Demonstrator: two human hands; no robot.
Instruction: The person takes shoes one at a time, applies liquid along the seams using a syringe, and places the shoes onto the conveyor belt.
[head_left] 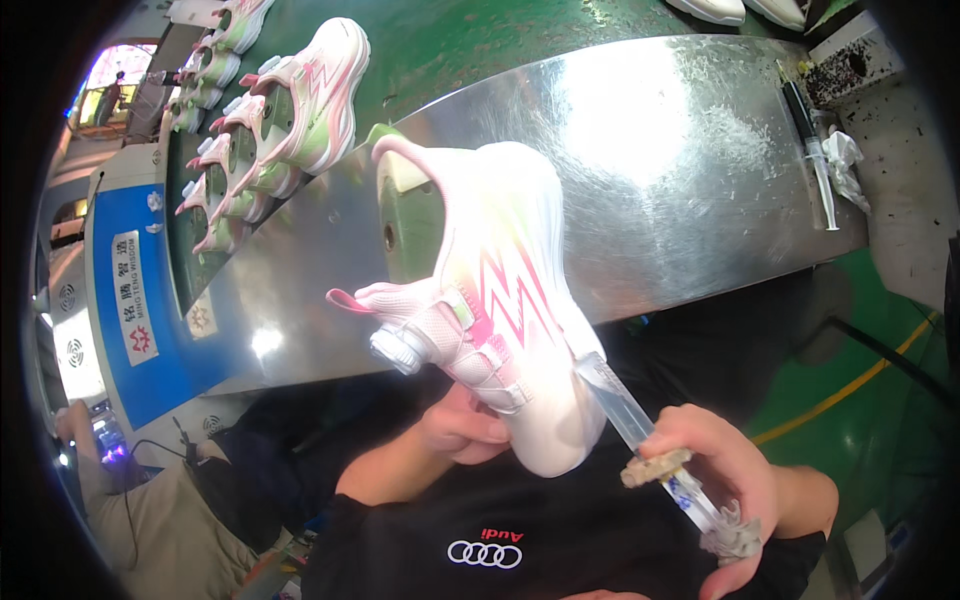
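Note:
A white, pink and green sneaker (pixel 525 230) with a dial on its tongue is tilted in front of me, its toe toward my body. A green shoe last (pixel 412 235) fills its opening. My left hand (pixel 465 425) is closed on the shoe near the toe; some of its fingers are hidden behind it. In my right hand (pixel 725 460) is a clear plastic syringe (pixel 618 405), with tan wrapping at its flange and a grey wad on the plunger end. The syringe tip meets the shoe's side near the sole edge, close to the toe.
A shiny metal table (pixel 690 230) spans the view beyond the shoe. Similar sneakers (pixel 315 95) stand in a row on a green surface at the upper left. Another syringe (pixel 815 165) lies at the far right beside crumpled white tissue (pixel 846 168). A person (pixel 150 500) sits at the lower left.

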